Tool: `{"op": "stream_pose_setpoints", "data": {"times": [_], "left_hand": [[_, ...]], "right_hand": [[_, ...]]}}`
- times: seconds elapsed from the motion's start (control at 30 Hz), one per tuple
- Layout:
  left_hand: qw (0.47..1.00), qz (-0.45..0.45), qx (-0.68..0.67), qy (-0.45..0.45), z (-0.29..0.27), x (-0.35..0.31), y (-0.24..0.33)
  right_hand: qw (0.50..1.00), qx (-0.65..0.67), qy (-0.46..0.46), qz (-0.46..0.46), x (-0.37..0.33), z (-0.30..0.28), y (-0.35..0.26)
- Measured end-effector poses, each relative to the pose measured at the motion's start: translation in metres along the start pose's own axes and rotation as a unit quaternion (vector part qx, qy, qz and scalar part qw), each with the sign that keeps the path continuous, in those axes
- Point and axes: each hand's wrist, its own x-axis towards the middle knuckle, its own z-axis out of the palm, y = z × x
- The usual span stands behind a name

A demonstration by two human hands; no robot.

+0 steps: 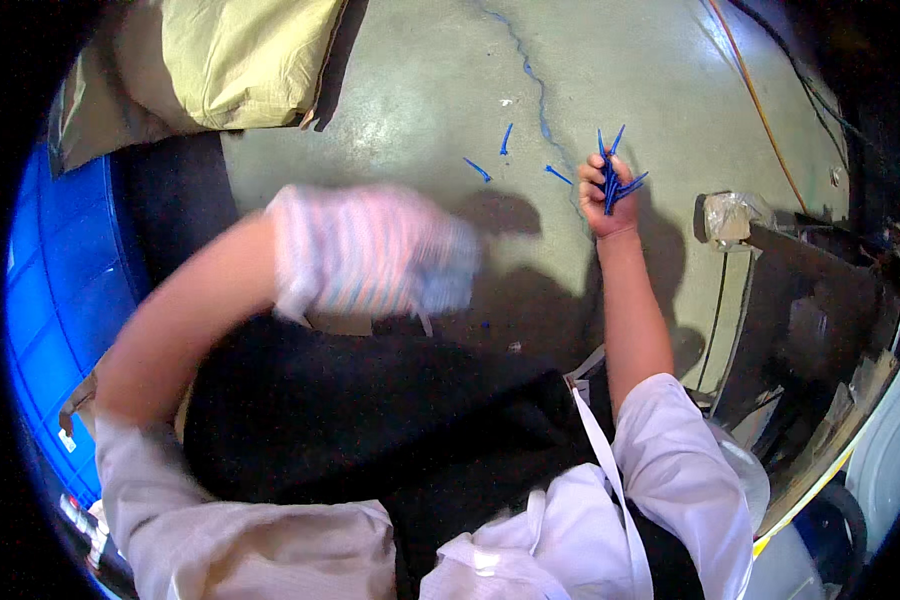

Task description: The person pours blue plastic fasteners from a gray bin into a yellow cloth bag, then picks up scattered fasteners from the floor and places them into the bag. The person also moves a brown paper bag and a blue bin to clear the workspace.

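My right hand, bare, is closed around a bunch of slim blue plastic spikes, with several tips poking out between the fingers. Three similar loose pieces lie on the floor to its left: a blue spike standing out farthest, another blue spike, and a third blue spike nearest the hand. My left hand wears a striped knit glove with a bluish fingertip area. It is smeared by motion above the floor, so its fingers and anything in them cannot be made out.
A yellow sack lies at the far left, above a blue plastic container. To the right stands a dark panel with a tape-wrapped corner. An orange cord and black cables run along the far right of the floor.
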Motion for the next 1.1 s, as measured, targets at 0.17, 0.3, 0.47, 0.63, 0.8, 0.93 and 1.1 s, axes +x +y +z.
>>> {"op": "stream_pose_setpoints", "data": {"times": [0.17, 0.3, 0.47, 0.63, 0.8, 0.93, 1.1], "left_hand": [[0.934, -0.236, 0.264, 0.032, 0.031, 0.122, -0.11], [0.928, -0.211, 0.293, 0.089, 0.07, 0.149, -0.142], [0.93, -0.238, 0.278, 0.035, 0.072, 0.145, -0.125], [0.914, -0.169, 0.343, 0.131, 0.076, 0.134, -0.139], [0.881, -0.395, 0.053, 0.256, 0.055, 0.171, -0.114], [0.856, -0.4, 0.103, 0.312, 0.069, 0.189, -0.118], [0.849, -0.401, 0.165, 0.301, 0.077, 0.194, -0.13]], "right_hand": [[0.998, 0.031, 0.044, -0.021, -0.01, -0.017, -0.004], [0.999, -0.001, 0.044, 0.019, -0.023, -0.03, -0.011], [0.935, -0.278, 0.181, -0.128, -0.025, -0.008, 0.005], [0.492, -0.797, 0.195, -0.292, -0.011, 0.009, 0.016], [0.295, -0.907, 0.067, -0.292, -0.006, 0.005, 0.03], [0.223, -0.943, 0.047, -0.244, -0.006, 0.004, 0.04], [0.239, -0.949, 0.054, -0.201, -0.002, 0.011, 0.042]]}}
